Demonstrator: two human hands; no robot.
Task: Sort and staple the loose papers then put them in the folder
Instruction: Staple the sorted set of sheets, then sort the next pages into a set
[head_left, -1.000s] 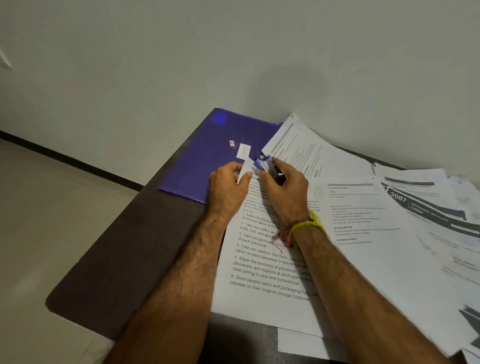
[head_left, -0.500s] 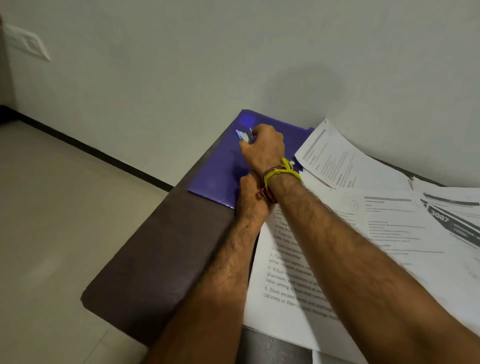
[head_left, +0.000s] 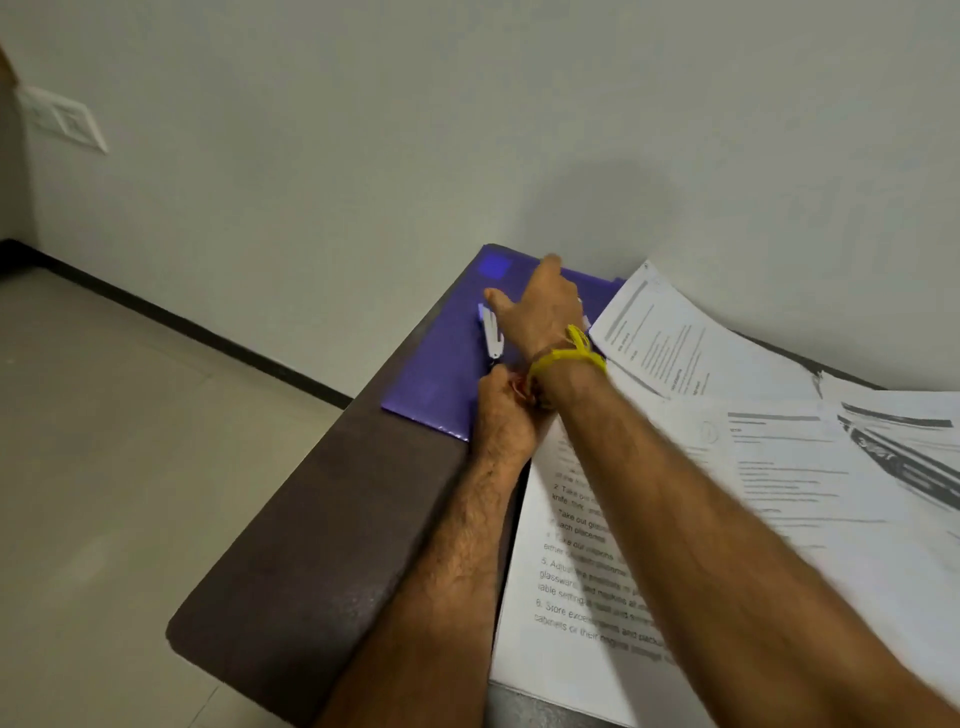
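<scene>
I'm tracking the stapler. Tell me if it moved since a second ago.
Yes. The stapler left the printed papers and now lies farther left on the purple folder, beside the open right hand.

The purple folder (head_left: 447, 374) looks smooth and shiny, like plastic. The stapler (head_left: 491, 332) on it is shiny. The papers (head_left: 779, 467) are thin, matt white sheets. The brown table (head_left: 322, 530) looks dull and smooth.

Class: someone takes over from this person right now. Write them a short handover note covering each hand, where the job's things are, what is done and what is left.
Right hand: open above the folder, no grip on anything.
Left hand: partly hidden under the right wrist, at the top of the nearest sheets.
Stapler: lying on the shut folder.
Other papers: spread loose to the right.
Done: cannot tell.
Left: sort, staple, file.
</scene>
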